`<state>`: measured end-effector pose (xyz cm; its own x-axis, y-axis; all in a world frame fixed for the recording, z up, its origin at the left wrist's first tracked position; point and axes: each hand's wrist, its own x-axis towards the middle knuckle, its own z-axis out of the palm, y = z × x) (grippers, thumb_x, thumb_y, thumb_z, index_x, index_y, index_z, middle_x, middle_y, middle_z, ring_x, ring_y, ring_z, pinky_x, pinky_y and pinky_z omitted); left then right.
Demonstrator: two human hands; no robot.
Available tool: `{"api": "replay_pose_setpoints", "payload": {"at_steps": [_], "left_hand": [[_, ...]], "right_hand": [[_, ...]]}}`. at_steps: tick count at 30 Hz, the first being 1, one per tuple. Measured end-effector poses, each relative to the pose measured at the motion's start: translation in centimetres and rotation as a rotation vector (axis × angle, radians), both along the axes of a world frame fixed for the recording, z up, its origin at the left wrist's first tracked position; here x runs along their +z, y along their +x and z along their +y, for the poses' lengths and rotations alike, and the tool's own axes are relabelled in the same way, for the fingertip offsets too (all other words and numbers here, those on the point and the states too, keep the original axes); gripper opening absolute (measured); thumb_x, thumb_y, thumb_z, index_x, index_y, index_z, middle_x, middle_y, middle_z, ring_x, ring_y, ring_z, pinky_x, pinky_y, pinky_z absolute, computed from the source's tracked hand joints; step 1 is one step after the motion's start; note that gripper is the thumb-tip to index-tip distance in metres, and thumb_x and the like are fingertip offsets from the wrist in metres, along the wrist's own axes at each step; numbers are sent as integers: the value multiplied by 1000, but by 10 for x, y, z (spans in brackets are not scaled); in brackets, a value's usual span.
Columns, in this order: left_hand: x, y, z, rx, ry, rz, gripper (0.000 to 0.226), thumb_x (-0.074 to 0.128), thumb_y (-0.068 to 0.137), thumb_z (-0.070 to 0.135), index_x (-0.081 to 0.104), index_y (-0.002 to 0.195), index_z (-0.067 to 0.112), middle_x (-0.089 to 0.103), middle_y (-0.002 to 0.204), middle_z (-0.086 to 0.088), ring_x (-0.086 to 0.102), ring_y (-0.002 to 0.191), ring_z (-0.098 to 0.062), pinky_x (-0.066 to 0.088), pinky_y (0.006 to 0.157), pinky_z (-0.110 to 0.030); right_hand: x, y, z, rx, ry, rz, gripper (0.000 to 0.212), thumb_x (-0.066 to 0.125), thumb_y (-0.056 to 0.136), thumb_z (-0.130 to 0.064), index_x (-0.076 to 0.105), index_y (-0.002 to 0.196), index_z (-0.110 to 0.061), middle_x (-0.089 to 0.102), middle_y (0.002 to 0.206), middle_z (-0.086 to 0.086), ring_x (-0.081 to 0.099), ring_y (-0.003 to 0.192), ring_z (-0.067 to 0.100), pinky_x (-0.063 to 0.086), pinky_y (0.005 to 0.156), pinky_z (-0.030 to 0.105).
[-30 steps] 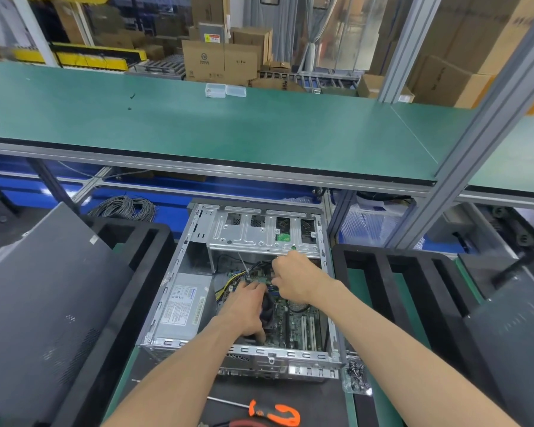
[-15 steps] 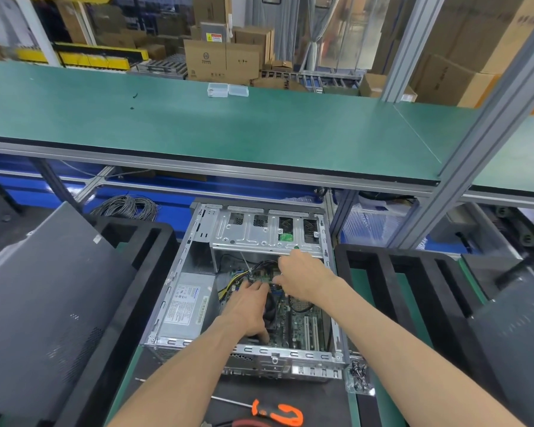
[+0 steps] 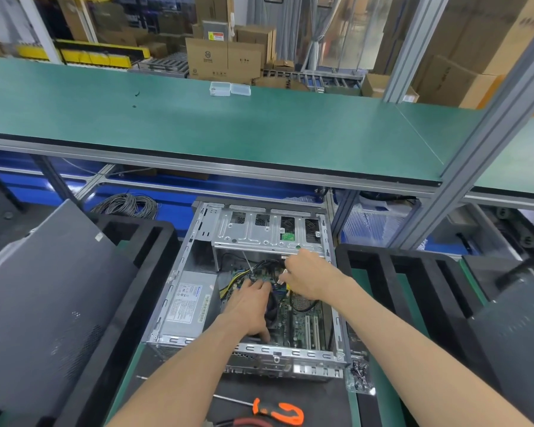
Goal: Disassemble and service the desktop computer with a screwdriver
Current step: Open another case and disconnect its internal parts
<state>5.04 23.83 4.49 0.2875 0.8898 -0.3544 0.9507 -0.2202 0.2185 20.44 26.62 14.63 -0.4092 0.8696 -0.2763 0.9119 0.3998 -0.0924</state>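
An open desktop computer case (image 3: 195, 238) lies on its side in front of me, with a grey power supply (image 3: 188, 303) at its left and the green motherboard (image 3: 302, 325) at its right. My left hand (image 3: 250, 306) rests flat over the black CPU cooler, fingers spread toward the cables. Just below the drive cage (image 3: 259, 232), my right hand (image 3: 305, 277) pinches a small cable connector (image 3: 280, 280). An orange-and-black screwdriver (image 3: 275, 411) lies on the mat near the bottom edge.
A grey side panel (image 3: 43, 297) leans at the left over a black foam tray (image 3: 142, 241); another foam tray (image 3: 407, 288) sits at the right. A bag of screws (image 3: 359, 375) lies by the case's right corner. A green shelf (image 3: 228, 131) overhangs the bench, with coiled cable (image 3: 127, 204) below it.
My right hand has lifted slightly back from the board with the connector between its fingers. My left hand has stayed on the cooler.
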Motion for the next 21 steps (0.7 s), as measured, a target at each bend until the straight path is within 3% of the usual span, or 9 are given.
{"api": "replay_pose_setpoints", "payload": {"at_steps": [2,4,7,9,12,14,17,19,21], "left_hand": [[-1,0,1,-6,9,7,107,94,51,52,39,136,16,47,141,-3,36,130,-29,37,110,-47],[-3,0,1,-5,11,3,108,93,50,53,39,137,17,47,140,-2,35,130,-29,37,110,-47],[-5,-1,0,-1,6,-11,117,93,51,52,32,146,19,44,143,-1,31,135,-30,34,113,-48],[-5,-1,-1,-1,2,-9,119,93,52,52,30,147,19,44,143,-1,31,134,-31,35,113,-48],[-2,-1,0,4,-5,-1,113,93,52,52,35,142,16,44,143,-2,33,133,-31,37,111,-48],[-1,0,0,11,-21,5,116,93,53,51,33,145,15,42,146,-2,31,136,-32,36,112,-48],[0,1,0,14,-16,5,113,93,53,51,35,143,15,43,146,-3,32,136,-32,36,112,-47],[-1,0,0,14,-12,-6,116,93,53,51,32,146,17,43,147,-1,31,137,-31,35,113,-47],[-1,0,-1,13,-13,-10,118,93,54,50,30,149,19,41,149,0,29,138,-32,34,114,-48]], "right_hand": [[-1,-1,-5,58,-22,13,28,54,101,-22,53,77,-8,53,81,11,59,82,33,51,70,40],[-2,-4,-10,187,-7,11,11,58,94,-9,64,85,-7,58,92,9,57,84,29,50,72,41],[1,-6,-12,340,-1,20,19,59,78,8,66,77,-10,48,92,1,48,79,24,36,65,33],[0,-5,-11,352,4,40,19,60,77,5,67,87,-10,49,96,2,53,85,27,36,66,32],[-3,-6,-9,161,46,83,30,64,91,-30,56,113,-12,52,105,9,58,90,32,47,69,38],[-3,-10,-6,23,66,20,38,54,99,-46,54,96,-8,53,93,10,58,85,34,47,67,39],[-7,-19,-4,-26,47,16,29,52,104,-29,43,84,-10,45,85,10,54,79,34,42,65,38],[-9,-24,-7,50,40,18,21,56,99,-16,41,85,-12,36,79,5,54,81,35,38,61,36],[-8,-27,-10,179,31,-6,18,59,92,-7,45,82,-13,40,79,6,54,80,34,34,55,33]]}}
